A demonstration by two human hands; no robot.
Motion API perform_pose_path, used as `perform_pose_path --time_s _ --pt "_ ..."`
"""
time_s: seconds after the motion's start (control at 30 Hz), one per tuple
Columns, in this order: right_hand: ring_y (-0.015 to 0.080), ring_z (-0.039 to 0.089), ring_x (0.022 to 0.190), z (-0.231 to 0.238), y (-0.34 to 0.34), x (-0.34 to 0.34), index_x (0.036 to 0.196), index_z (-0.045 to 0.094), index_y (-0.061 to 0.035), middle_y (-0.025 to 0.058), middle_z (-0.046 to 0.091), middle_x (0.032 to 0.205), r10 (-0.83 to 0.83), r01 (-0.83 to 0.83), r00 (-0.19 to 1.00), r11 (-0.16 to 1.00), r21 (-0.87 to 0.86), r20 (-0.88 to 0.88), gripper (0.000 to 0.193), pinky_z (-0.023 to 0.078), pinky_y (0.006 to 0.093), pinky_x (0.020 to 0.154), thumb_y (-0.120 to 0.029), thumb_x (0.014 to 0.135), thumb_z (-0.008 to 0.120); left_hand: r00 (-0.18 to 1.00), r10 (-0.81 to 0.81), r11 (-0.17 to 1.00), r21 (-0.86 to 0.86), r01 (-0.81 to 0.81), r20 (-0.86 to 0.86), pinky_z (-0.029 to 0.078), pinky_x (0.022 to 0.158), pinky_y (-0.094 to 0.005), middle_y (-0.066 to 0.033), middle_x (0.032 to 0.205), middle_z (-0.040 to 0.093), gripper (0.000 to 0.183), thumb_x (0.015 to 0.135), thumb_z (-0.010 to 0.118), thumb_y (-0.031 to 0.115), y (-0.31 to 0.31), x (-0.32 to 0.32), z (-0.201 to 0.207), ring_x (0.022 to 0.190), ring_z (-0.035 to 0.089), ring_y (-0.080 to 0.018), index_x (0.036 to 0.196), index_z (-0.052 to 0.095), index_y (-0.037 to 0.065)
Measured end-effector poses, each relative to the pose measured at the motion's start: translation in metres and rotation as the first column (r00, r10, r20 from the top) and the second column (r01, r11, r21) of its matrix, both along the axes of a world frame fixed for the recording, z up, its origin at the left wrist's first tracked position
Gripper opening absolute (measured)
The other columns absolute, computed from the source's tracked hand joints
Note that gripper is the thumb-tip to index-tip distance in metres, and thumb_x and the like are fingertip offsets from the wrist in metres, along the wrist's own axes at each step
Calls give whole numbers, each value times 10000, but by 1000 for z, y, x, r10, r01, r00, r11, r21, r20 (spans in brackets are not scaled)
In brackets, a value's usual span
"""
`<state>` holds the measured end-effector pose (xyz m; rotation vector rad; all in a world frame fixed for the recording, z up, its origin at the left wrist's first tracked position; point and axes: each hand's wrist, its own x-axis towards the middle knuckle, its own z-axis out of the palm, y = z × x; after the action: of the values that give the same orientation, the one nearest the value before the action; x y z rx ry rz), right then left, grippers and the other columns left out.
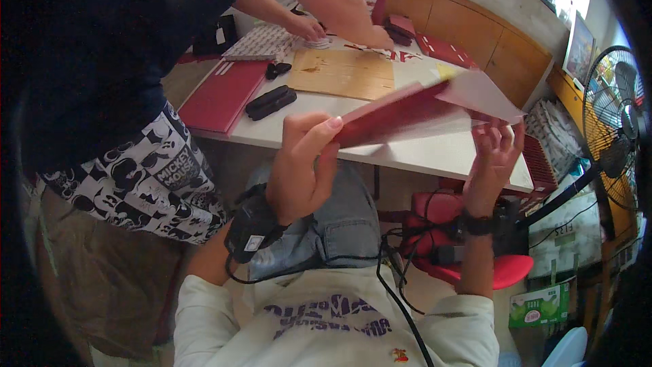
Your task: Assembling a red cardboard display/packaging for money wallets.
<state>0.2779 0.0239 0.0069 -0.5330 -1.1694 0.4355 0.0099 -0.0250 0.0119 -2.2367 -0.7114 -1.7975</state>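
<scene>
Dark red folded card [401, 117] is up in the air over the right part of the white surface [451, 151], reaching toward its near edge; tilted, motion-blurred, with a pale flap standing up at the right end. Left hand [302, 163] grasps the card's left end, thumb on top, fingers curled below. Right hand [494, 160] is at the right end, fingers bent up against the lower edge; cannot tell if it grips or just supports.

On the surface: flat dark red folder [223, 98] at the near-left corner, beside it a long black case [272, 102] close to the near edge, small black item [278, 70] just behind that. Wooden board [339, 75] lies mid-surface, marked on top. White patterned pad [259, 42] toward the far-left corner. More red pieces [445, 49] along the far edge, to the right.

Co-worker stands at the left edge, leaning across; one hand [307, 28] is by a small white round item, other hand [380, 37] is down near the far edge, hold unclear.

Off the surface: black fan [611, 112] beyond the right edge, red seat [511, 272] below the near-right corner, green carton [538, 306] on the right.
</scene>
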Motion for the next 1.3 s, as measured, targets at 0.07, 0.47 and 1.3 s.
perform_pose_path --time_s 0.07,0.47,1.3 --pt "286 436 1202 7 -4 1 1422 212 -76 164 383 1313 22 -20 999 999 35 -47 707 388 390 1002 33 836 592 998 15 999 -37 -18 -62 471 741 -368 -209 1048 521 468 780 548 -101 -6 -2 10 872 550 -333 1228 452 -6" --pt "242 425 1227 16 -34 -7 1404 261 -46 144 403 1359 137 -140 988 989 50 66 643 326 367 1051 -15 839 566 993 -56 998 -30 53 -103 493 731 -382 -197 1046 603 637 727 701 59 -19 -30 21 817 620 -309 1292 423 -41" --pt "235 395 1238 -12 -15 -13 1339 350 -75 125 446 1302 360 -362 932 927 -102 -36 638 312 352 1046 84 734 477 966 118 985 -98 -144 -228 490 728 -352 -120 1009 633 522 702 771 130 -5 -42 16 814 604 -273 1165 536 78"
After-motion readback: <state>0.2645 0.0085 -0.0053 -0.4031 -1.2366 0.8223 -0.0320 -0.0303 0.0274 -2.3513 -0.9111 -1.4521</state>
